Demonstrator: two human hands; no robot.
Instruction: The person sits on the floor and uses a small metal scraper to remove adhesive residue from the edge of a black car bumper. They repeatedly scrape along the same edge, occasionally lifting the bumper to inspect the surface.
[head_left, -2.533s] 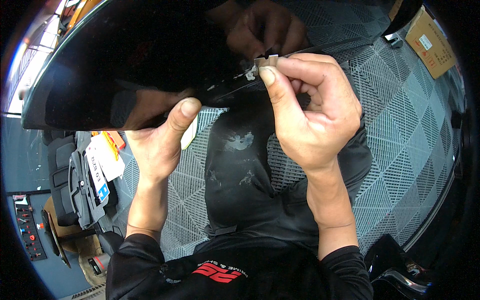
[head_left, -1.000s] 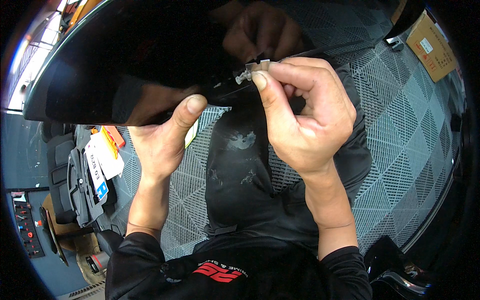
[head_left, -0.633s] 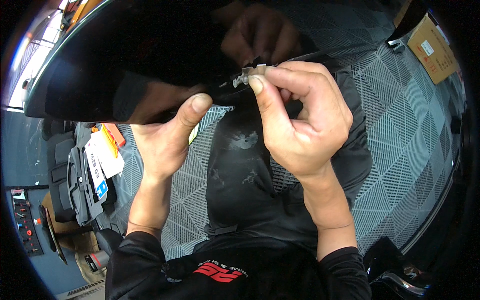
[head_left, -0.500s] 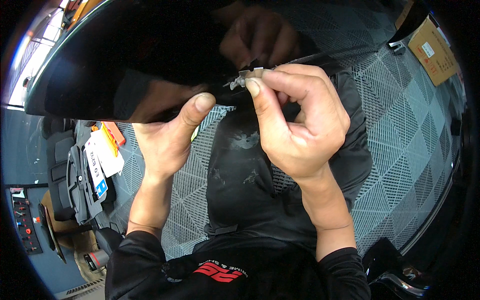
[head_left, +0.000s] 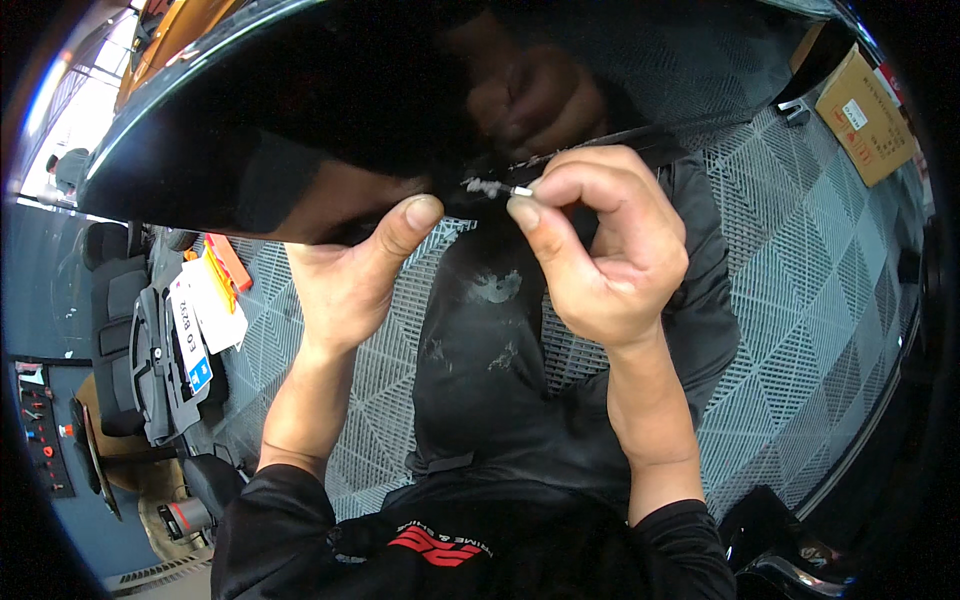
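A glossy black car body panel (head_left: 330, 110) spans the upper view and mirrors my hands. My left hand (head_left: 345, 280) grips its lower edge, thumb extended along the front and fingers hidden behind it. Between thumb and forefinger, my right hand (head_left: 615, 245) pinches a small razor blade (head_left: 522, 191) at the panel's edge. Crumpled grey shavings (head_left: 485, 186) cling at the blade's left end. Just above, pale flecks run along the panel's edge.
Grey grid tiles (head_left: 800, 300) cover the floor around my knees. At left lie a license plate (head_left: 190, 335), orange and yellow items (head_left: 225, 265) and black plastic trim (head_left: 155, 370). A cardboard box (head_left: 865, 120) stands at the far right.
My right hand has turned and shifted slightly down and right. The blade now shows edge-on, with the grey shavings sticking out beside it. My left hand keeps its hold, slightly further right.
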